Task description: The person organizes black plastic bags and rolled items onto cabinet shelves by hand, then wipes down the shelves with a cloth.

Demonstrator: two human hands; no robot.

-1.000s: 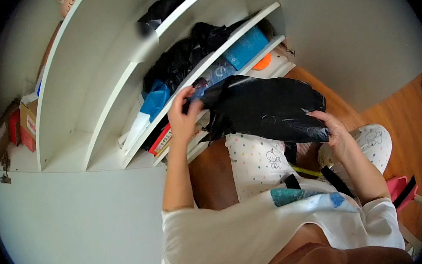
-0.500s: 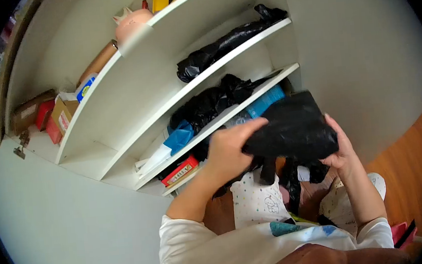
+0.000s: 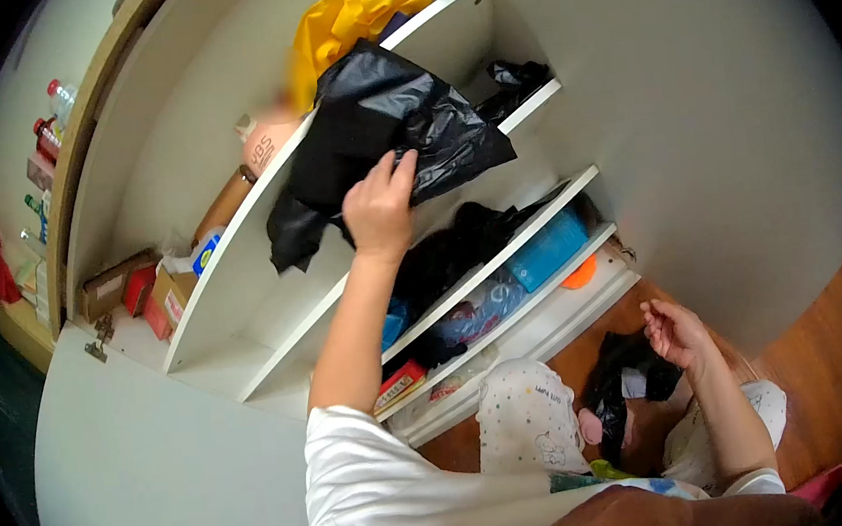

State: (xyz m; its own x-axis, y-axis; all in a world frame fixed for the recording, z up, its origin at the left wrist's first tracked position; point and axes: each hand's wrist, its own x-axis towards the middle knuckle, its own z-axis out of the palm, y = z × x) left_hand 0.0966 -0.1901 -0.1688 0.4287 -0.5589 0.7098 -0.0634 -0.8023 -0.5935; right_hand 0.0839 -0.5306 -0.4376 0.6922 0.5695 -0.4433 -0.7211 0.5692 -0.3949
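Note:
A black plastic bag is gripped by my left hand, raised in front of the upper shelves. The bag hangs partly crumpled and covers part of a shelf edge. My right hand is lower down near the cabinet's side panel, its fingers loosely curled and apart from the bag, with nothing visible in them. On the floor below it lies another black bag with something white on it. More black plastic rests on the shelf behind the raised bag.
Black bags and a blue box fill the lower shelves. The top shelf holds a yellow bag, a pink container and small boxes. An open white cabinet door stands at left.
My left hand has carried the black bag up and left toward the upper shelves. My right hand has let go of it and dropped slightly. The view has shifted.

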